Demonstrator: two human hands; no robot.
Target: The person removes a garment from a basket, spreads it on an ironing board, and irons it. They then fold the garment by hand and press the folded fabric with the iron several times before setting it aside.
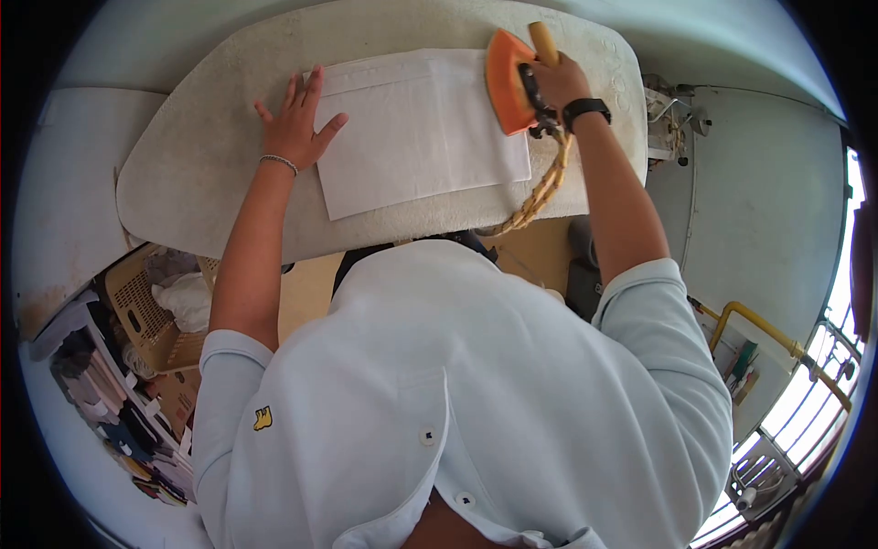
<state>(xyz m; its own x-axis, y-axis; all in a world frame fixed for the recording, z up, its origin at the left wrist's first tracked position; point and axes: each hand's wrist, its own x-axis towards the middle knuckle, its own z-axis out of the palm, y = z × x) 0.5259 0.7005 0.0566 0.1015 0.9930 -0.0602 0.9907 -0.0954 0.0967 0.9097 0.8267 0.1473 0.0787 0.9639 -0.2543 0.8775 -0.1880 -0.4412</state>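
Currently: left hand (294,128) flat, fingers spread, pressing left edge of white cloth (421,137) at middle of ironing board (201,183). Right hand (558,82) clamped on handle of iron (506,82), at cloth's far right corner. Cord (541,194) hangs over board's near edge.

Both arms are reaching forward, away from the chest. The left hand (294,126) is lying flat, palm down, its fingers (314,84) stretching out and fanning slightly, the thumb pointing toward the right hand (560,80). The right hand is curling into a tight closed grip, knuckles up, with the wrist bending a little. The left arm (245,265) is running nearly straight, while the right arm (620,206) is angling inward from the elbow. The two hands are sitting well apart.
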